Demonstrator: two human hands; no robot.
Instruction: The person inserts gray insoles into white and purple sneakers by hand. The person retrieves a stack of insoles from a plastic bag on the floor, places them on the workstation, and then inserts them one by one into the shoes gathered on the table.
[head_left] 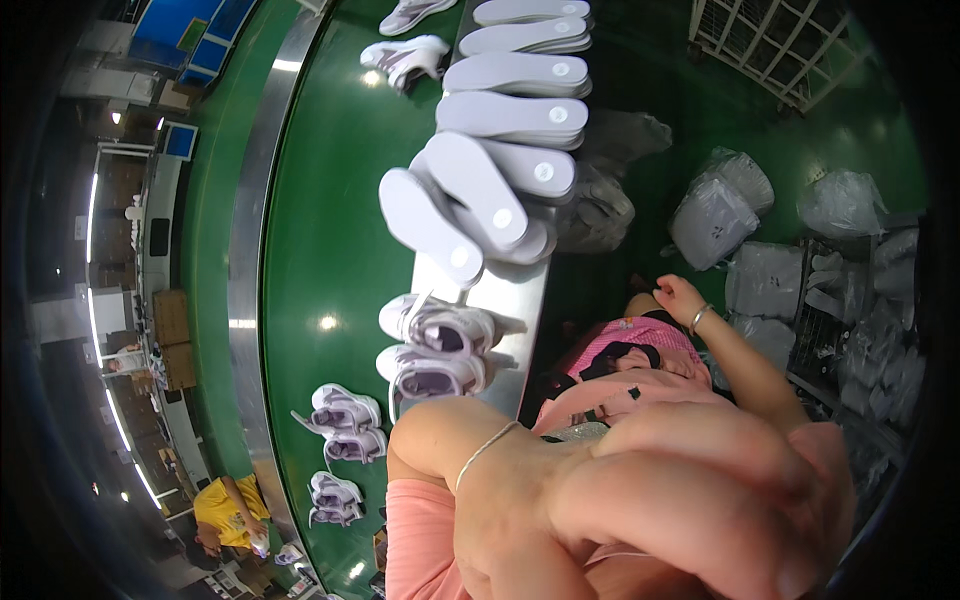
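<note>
- At the far left, low down, a co-worker in a yellow shirt (228, 508) bends beside the line.
- A long green conveyor belt (330, 200) runs up the room. Two pairs of lilac-and-white sneakers (345, 412) lie on it, one pair below the other, well apart from the hands.
- On the brushed steel ledge (510, 300) along the belt's right edge sits the nearest pair of pale lilac mesh sneakers (438, 350), side by side, openings showing. They look light, with soft uppers over a firmer sole; I'd judge the heel collar or a pinch across the midfoot the surest hold.
- Above them, a fanned row of pale grey foam insoles (510, 120) overlaps along the ledge. These are probably thin, bendy and quick to slide off each other.
- The left hand (690, 500) is raised right against the camera, large and blurred, a thin bracelet at the wrist. Its fingers are curled, and I cannot tell whether they hold anything.
- The right hand (680, 296), also with a bracelet, hangs loosely curled over the pink clothing. Whether it grips anything I cannot tell.
- Further right lie clear plastic bags of white parts (712, 222), with a white wire crate (780, 40) above.
</note>
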